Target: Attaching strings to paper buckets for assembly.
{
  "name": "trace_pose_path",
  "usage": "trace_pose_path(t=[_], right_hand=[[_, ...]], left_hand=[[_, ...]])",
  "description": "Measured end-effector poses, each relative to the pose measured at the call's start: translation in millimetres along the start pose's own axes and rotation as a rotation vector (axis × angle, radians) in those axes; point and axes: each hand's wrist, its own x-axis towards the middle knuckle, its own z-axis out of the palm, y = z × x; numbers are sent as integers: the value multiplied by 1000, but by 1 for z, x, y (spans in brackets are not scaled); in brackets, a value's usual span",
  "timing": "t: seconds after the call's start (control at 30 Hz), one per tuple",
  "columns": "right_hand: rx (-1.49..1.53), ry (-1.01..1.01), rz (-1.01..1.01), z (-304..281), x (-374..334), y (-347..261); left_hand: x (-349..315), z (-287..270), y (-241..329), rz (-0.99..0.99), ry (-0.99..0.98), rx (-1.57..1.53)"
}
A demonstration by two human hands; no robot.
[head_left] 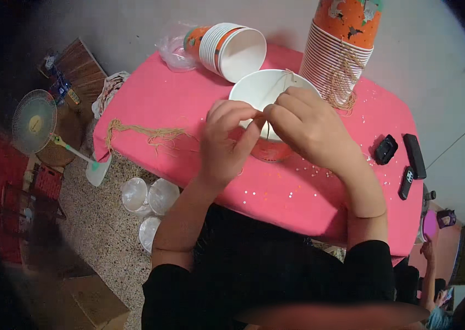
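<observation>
My left hand (pixel 224 140) and my right hand (pixel 305 125) meet above a white-lined paper bucket (pixel 246 85) standing on the pink-covered table. Thumb and fingers of each are pinched together on a thin tan string (pixel 268 131), whose lower part hangs over the bucket. Some string also shows at the bucket's far rim. My fingers hide part of the string and the near rim. Orange-red outer wall of the bucket shows below my hands. Left of my left hand, a bundle of tan strings (pixel 152 132) lies across the table.
A tall bucket stack (pixel 323 60) draped with strings stands at the back right; another stack (pixel 216 52) lies on its side beside clear plastic. Black items, including a small tray (pixel 386 148), sit right. White dots are scattered about. A fan (pixel 34 122) and tubs (pixel 134 194) stand left.
</observation>
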Motion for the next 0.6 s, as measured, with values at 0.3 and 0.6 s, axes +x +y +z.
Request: trace_pose_path(t=[0.3, 0.6], right_hand=[[-24, -39, 1, -7, -2, -6], [-283, 179, -50, -28, 0, 13]], left_hand=[[-2, 0, 7, -178, -9, -302], [-10, -2, -1, -78, -32, 16]])
